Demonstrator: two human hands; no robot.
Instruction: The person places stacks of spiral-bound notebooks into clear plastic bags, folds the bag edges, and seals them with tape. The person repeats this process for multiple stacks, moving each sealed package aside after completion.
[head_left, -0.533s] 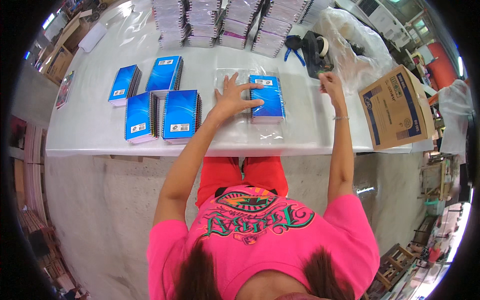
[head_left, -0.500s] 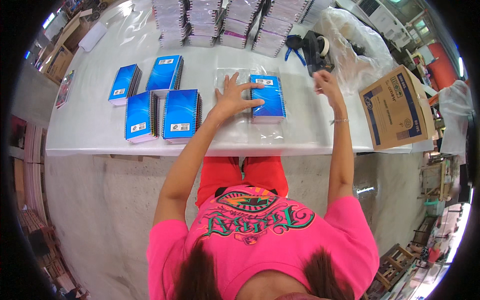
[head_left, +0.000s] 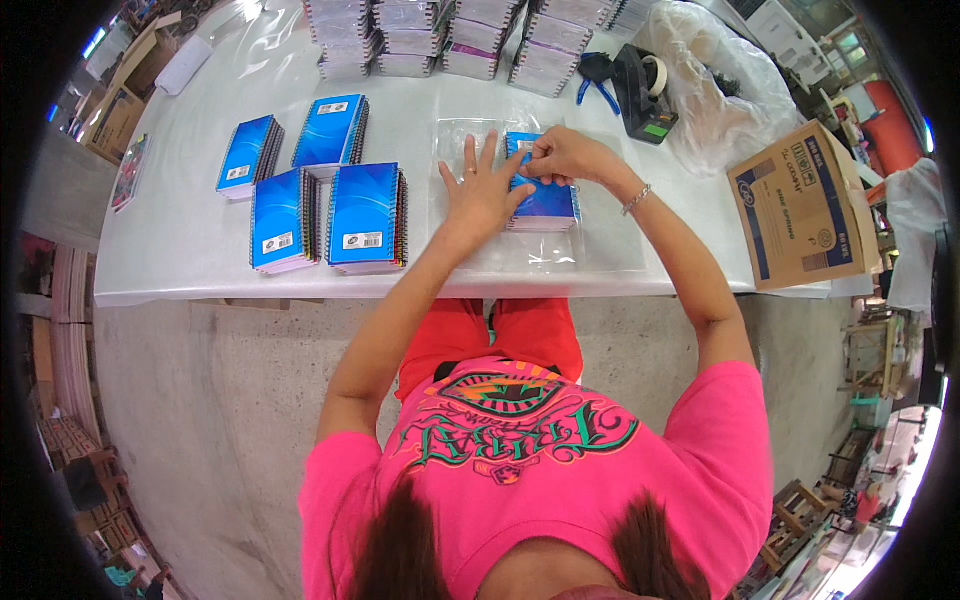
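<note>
Covering the blue notebook stack [head_left: 545,198] (partly hidden), both hands [head_left: 520,180] overlap.

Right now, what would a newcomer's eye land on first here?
Both hands meet mid-table: the left hand lies flat on a clear plastic bag, the right hand pinches at the blue notebook stack inside it. To the left sit four more blue notebook piles. A cardboard box stands at the table's right end.
</note>
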